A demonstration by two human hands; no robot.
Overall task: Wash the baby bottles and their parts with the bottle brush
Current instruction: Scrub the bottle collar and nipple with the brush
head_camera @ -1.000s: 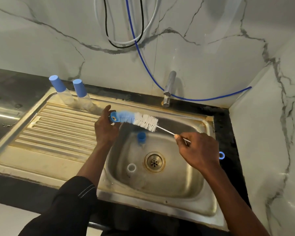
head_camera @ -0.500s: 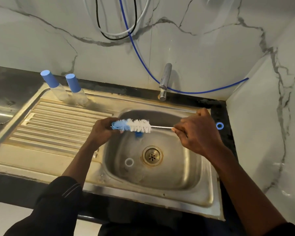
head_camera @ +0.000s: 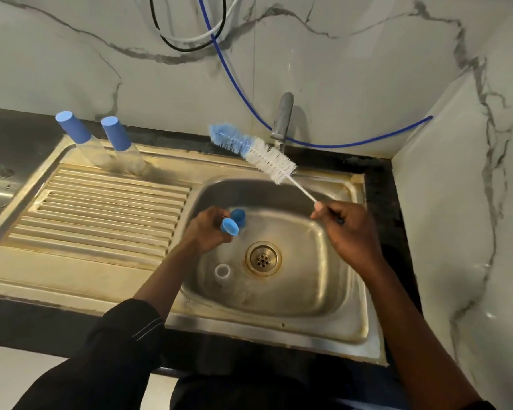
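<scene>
Head view, change: the left hand (head_camera: 203, 232) has let go of the brush (head_camera: 258, 152) tip and its fingers now grasp a blue cap (head_camera: 230, 226) over the sink (head_camera: 353, 321); the bristles have swung up toward 11 o'clock.
Right hand (head_camera: 347, 229): fingers clenched round the brush's wire handle.
Count: two capped bottles (head_camera: 80, 140) standing on the drainboard (head_camera: 101, 208) at 10 o'clock; one brush; one white ring (head_camera: 222, 272) at 8 o'clock of the drain (head_camera: 262, 258); a second blue part (head_camera: 240, 215) just behind the cap.

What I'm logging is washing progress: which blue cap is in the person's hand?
The blue cap in the left hand, over the basin. Two others top the bottles on the drainboard; another blue piece lies in the basin.
</scene>
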